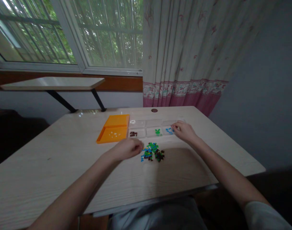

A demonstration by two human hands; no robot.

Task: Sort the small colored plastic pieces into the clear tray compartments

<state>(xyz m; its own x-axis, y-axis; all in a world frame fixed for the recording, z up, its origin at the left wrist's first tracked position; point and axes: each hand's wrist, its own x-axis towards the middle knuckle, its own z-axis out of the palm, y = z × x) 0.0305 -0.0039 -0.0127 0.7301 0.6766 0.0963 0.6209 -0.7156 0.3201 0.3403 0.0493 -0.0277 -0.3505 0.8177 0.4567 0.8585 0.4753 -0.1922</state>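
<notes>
A small heap of green, blue and dark brown beads (152, 152) lies on the pale wooden table (64, 166). My left hand (127, 149) rests curled at the heap's left edge, fingertips pinched together at the beads. My right hand (184, 131) reaches to the right end of a clear compartment tray (152, 124), fingers bent over the cell that holds blue beads (169, 130). Other cells hold green beads (157, 131) and brown beads (133, 134). What either hand's fingers hold is too small to see.
An orange lid or tray (113, 128) with a few pale specks lies left of the clear tray. A round cable hole (154, 110) sits near the table's far edge. Behind are a window, a wall shelf (52, 83) and a curtain (184, 54).
</notes>
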